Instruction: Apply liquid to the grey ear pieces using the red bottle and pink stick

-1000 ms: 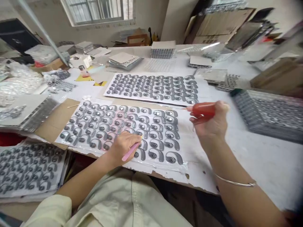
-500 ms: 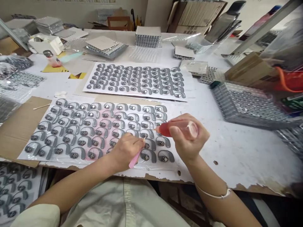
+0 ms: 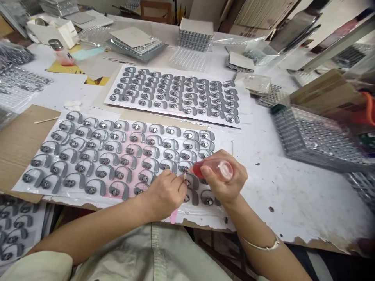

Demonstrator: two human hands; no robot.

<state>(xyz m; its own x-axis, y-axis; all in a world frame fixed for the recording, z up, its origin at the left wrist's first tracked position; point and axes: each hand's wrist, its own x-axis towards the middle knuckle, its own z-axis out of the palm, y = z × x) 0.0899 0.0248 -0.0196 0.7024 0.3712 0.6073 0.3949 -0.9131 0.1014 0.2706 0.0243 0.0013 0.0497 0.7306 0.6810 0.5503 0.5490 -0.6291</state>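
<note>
My right hand (image 3: 230, 177) is wrapped around a small squeeze bottle (image 3: 212, 169) of red liquid, tipped over with its nozzle pointing left. The nozzle is close above a grey hook-shaped piece with a silvery round part (image 3: 186, 166); I cannot tell if they touch. My left hand (image 3: 165, 193) pinches a thin stick, whose pale tip (image 3: 185, 175) shows above the fingers and whose flat pink end (image 3: 174, 216) shows below. That tip is near the same piece. Under both hands lies a white sheet (image 3: 190, 212) bearing rows of these grey pieces, with some pink staining near its middle.
Behind lies a second sheet (image 3: 117, 103) with similar rows. A cotton swab (image 3: 47, 120) rests on cardboard (image 3: 17, 144) at left. A small jar of pink liquid (image 3: 61, 54) stands at back left. Stacked clear trays (image 3: 319, 136) are at right, more trays (image 3: 195, 35) at the back.
The view has shifted and tilted slightly. The bottle has moved nearer the stick's tip, and both now meet around one piece. Each hand keeps its hold.
</note>
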